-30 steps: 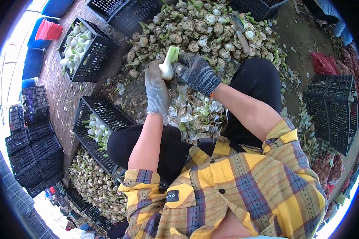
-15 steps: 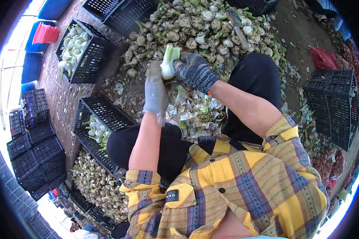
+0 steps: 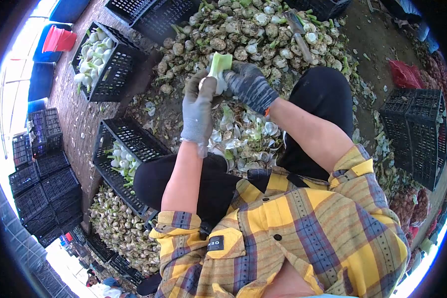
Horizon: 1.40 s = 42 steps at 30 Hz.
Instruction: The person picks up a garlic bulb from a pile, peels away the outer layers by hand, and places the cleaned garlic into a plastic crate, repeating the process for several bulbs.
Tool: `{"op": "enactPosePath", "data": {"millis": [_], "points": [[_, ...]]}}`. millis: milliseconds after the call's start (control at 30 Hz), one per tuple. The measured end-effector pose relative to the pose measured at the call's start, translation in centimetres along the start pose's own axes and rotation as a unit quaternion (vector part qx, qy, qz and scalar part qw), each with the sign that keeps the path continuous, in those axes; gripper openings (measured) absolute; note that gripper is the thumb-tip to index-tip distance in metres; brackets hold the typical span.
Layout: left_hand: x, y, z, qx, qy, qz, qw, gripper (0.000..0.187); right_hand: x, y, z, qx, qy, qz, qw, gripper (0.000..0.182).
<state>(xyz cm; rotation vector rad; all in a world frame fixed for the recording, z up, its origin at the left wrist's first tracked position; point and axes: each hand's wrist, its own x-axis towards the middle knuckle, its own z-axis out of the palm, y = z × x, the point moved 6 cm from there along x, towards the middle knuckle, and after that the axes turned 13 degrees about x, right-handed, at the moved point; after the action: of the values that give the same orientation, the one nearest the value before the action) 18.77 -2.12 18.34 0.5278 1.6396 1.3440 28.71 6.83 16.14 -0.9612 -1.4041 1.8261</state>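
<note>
In front of me is a fresh garlic bulb with a thick, cut, pale green stem [image 3: 220, 64], the stem pointing up. My left hand [image 3: 198, 107], in a grey glove, has its fingers closed round the left side of the bulb. My right hand [image 3: 251, 87], in a dark striped knit glove, is closed at its right side; some of its fingertips are hidden behind the white skin. Loose peeled skins [image 3: 243, 131] litter the ground below both hands. Just beyond lies a large heap of unpeeled bulbs [image 3: 238, 37].
On the heap lies a wooden-handled tool [image 3: 299, 39]. A black crate of cleaned bulbs [image 3: 109, 74] stands at left, another crate [image 3: 134, 144] by my left knee. More black crates are stacked at far left [image 3: 44, 193] and right [image 3: 414, 134]. A red bucket [image 3: 59, 39] sits upper left.
The fingers of my left hand, straight alongside the bulb before, now curl round it. The garlic has shifted slightly right, and its stem leans more to the right.
</note>
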Motion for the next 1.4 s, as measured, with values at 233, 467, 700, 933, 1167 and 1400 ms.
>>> {"op": "enactPosePath", "data": {"millis": [233,467,700,933,1167,1400], "points": [[1.1,-2.1,-0.3,-0.227,-0.088,-0.095,0.965,0.033,0.2,-0.2,-0.4,-0.051,-0.067,-0.011,0.996,0.026],[-0.5,-0.4,-0.6,0.059,0.051,-0.027,0.997,0.033,-1.1,-1.5,1.0,-0.142,-0.027,-0.13,0.981,0.029],[2.3,-1.0,-3.3,-0.204,0.085,-0.071,0.973,0.02,-0.4,-0.4,-0.6,0.258,0.039,0.08,0.962,0.021],[1.6,0.1,-5.2,-0.128,0.119,0.026,0.984,0.036,-2.7,-1.1,2.6,-0.357,-0.309,-0.031,0.881,0.038],[1.0,0.9,-3.9,0.074,0.108,0.128,0.983,0.057,-0.7,1.4,2.3,-0.006,-0.225,0.058,0.972,0.048],[-0.5,1.8,-0.9,0.106,-0.009,0.16,0.981,0.045,-0.1,2.6,1.3,-0.014,-0.199,0.104,0.974,0.043]]}}
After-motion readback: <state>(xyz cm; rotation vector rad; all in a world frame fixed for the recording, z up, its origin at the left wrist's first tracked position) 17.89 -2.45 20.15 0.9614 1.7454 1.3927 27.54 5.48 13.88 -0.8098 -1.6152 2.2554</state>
